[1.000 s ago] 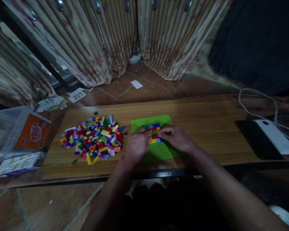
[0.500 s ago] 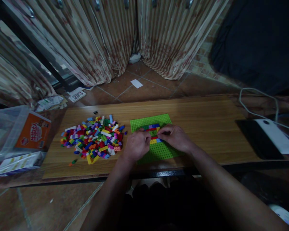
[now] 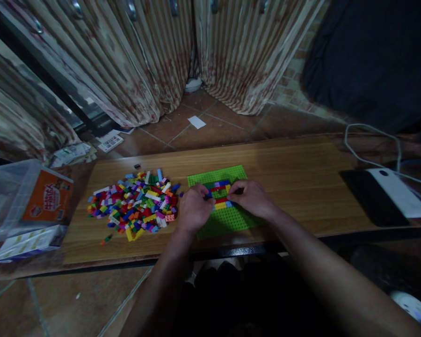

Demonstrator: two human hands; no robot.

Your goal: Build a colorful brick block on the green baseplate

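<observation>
A green studded baseplate (image 3: 228,225) lies on the wooden table, and a rectangular frame of toy bricks (image 3: 221,200) in red, blue, yellow and light blue sits on it, with green studs showing in its middle. My left hand (image 3: 195,209) is at the frame's left side, fingers curled and closed; whatever is between them is hidden. At the right side, my right hand (image 3: 253,200) has thumb and fingers pinched together against the frame's edge. I cannot make out whether a loose brick is in that pinch. Left of the baseplate spreads a pile of loose toy bricks (image 3: 140,203).
The long wooden table (image 3: 301,187) carries a black and white flat object (image 3: 375,199) at its right end, near a white cable (image 3: 372,125). A clear plastic bin (image 3: 10,187) with an orange label and a white box (image 3: 30,243) stand at the left. Curtains hang behind.
My left hand has shifted slightly left, uncovering more of the frame's left side. The right hand stays at the right edge. The camera view has moved a little.
</observation>
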